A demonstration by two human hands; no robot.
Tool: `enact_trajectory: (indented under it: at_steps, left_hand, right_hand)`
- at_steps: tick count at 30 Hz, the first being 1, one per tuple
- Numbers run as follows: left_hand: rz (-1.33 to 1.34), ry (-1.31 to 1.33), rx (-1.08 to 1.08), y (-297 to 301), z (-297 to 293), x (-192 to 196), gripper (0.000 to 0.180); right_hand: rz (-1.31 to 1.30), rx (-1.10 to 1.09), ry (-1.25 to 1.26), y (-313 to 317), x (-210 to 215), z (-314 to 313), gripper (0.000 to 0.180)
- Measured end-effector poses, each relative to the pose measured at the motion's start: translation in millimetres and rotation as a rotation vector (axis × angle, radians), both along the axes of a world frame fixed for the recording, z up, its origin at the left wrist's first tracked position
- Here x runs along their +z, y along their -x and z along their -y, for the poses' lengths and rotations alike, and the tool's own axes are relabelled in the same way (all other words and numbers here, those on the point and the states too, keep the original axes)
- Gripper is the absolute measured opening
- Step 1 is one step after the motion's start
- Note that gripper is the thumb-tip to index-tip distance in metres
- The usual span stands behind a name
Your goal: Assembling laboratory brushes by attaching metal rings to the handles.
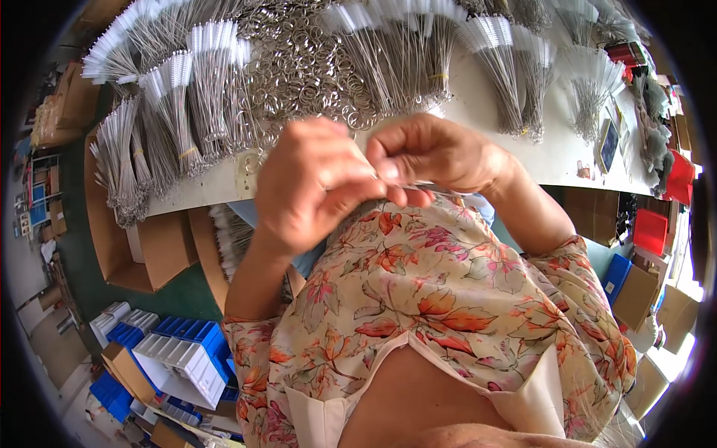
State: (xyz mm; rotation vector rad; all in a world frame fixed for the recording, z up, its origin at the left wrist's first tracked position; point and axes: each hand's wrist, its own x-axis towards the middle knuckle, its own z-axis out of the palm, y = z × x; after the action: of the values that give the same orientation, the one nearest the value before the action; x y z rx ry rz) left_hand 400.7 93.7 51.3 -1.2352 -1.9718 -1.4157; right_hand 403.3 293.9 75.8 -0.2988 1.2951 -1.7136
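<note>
My left hand (pixel 314 179) and my right hand (pixel 437 153) meet in front of my chest, just below the edge of the white table (pixel 560 160). Both pinch thin metal wire brushes (pixel 441 190) that stick out to the right under my right hand's fingers. The fingertips touch each other over the wire. A heap of metal split rings (pixel 306 71) lies on the table right behind my hands. Whether a ring is in my fingers is hidden.
Bundles of white-tipped wire brushes (pixel 183 104) fan across the table left and right of the rings. Cardboard boxes (pixel 146 250) stand under the table at left, one holding more brushes. Blue and white plastic bins (pixel 179 351) sit on the green floor. Red and blue bins (pixel 650 228) are at right.
</note>
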Motion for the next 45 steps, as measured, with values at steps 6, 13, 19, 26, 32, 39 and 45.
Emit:
enact_trajectory:
  at_steps: [6, 13, 19, 26, 32, 39, 45]
  left_hand:
    - [-0.031, 0.184, 0.276, -31, 5, -44, 0.025]
    - [0.482, 0.427, 0.587, -58, 41, -92, 0.010]
    - [0.895, -0.165, 0.390, -45, 30, -65, 0.005]
    - [0.643, -0.147, 0.229, -5, 40, -3, 0.014]
    - [0.507, -0.003, -0.027, 12, 40, 20, 0.018]
    - [0.637, -0.238, -0.076, 12, 22, 23, 0.025]
    - [0.280, -0.248, 0.019, 14, 9, 44, 0.031]
  right_hand:
    - [-0.326, -0.057, -0.356, -26, -18, -52, 0.014]
    - [-1.182, -0.150, -1.191, -49, -71, -79, 0.010]
    - [-1.146, -0.402, -0.404, -22, -55, 24, 0.007]
    - [-1.044, -0.323, -0.330, 3, -34, 41, 0.010]
    - [-0.414, -0.118, -0.210, 15, -3, 25, 0.013]
    - [-0.177, -0.270, 0.042, 11, -5, 21, 0.013]
    - [-0.239, -0.649, 0.130, 12, 35, 35, 0.015]
